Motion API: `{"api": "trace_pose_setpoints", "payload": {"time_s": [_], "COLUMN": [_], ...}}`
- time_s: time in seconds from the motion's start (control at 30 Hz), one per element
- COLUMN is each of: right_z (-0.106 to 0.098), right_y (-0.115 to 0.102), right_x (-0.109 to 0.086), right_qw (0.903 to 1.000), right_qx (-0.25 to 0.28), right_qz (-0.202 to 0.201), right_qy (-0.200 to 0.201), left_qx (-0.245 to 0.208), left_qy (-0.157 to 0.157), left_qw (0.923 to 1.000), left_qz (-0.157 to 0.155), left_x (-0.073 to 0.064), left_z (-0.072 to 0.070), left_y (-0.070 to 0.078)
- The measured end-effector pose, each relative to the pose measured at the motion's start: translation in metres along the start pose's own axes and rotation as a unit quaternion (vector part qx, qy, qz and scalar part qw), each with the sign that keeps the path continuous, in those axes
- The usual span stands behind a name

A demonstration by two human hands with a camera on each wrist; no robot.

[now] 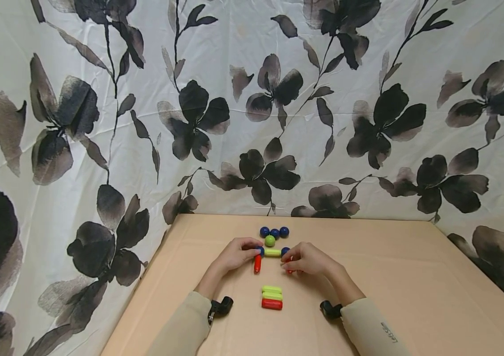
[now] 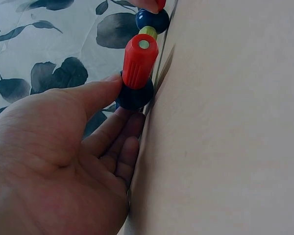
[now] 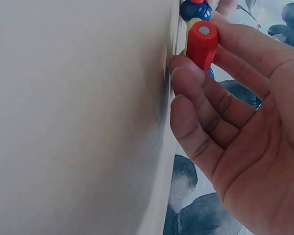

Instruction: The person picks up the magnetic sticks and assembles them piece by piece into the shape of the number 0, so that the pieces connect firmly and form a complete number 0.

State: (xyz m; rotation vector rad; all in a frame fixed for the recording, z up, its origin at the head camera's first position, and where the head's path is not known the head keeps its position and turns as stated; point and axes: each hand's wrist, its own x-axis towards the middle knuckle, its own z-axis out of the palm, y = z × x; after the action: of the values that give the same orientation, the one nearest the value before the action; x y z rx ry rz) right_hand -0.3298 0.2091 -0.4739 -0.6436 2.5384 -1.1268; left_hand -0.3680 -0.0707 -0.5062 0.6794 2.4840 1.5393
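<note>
My left hand pinches a dark blue ball between thumb and fingers. A red ribbed rod extends from that ball toward me, its free end showing a pale round disc. From the same ball a yellow-green rod runs across to another blue ball. My right hand holds a second red rod at this right-hand ball, with the thumb and index finger at its sides. The fingers partly hide the rod in the head view.
Just beyond the rod stand a green ball and several blue balls. Nearer me, two yellow-green rods and a red rod lie side by side on the tan table. Floral cloth hangs behind.
</note>
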Motion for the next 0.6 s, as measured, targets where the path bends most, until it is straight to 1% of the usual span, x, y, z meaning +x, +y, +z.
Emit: {"api": "trace_pose_setpoints", "payload": {"time_s": [0.13, 0.23, 0.37, 0.47, 0.6], "right_z": [-0.0002, -0.0005, -0.0016, -0.0032, -0.0057], "right_y": [-0.0010, -0.0012, -0.0007, -0.0005, -0.0013], "right_x": [-0.0004, -0.0006, -0.0011, -0.0014, -0.0003], "right_qw": [1.0000, 1.0000, 1.0000, 0.9997, 0.9972], "right_qx": [0.002, -0.002, -0.009, -0.012, -0.019], "right_qz": [0.002, 0.001, 0.003, 0.012, 0.030], "right_qy": [0.000, -0.001, 0.002, 0.019, 0.066], "left_qx": [0.002, 0.007, 0.013, 0.013, 0.004], "left_qy": [-0.004, -0.005, -0.004, -0.002, -0.001], "left_qw": [1.0000, 0.9999, 0.9999, 0.9999, 1.0000], "left_qz": [-0.001, 0.006, 0.006, 0.000, 0.007], "left_x": [-0.0005, -0.0012, -0.0016, -0.0014, -0.0013], "left_z": [-0.0005, -0.0007, -0.0005, -0.0001, 0.0003], "left_y": [0.0011, 0.0015, 0.0018, 0.0018, 0.0016]}}
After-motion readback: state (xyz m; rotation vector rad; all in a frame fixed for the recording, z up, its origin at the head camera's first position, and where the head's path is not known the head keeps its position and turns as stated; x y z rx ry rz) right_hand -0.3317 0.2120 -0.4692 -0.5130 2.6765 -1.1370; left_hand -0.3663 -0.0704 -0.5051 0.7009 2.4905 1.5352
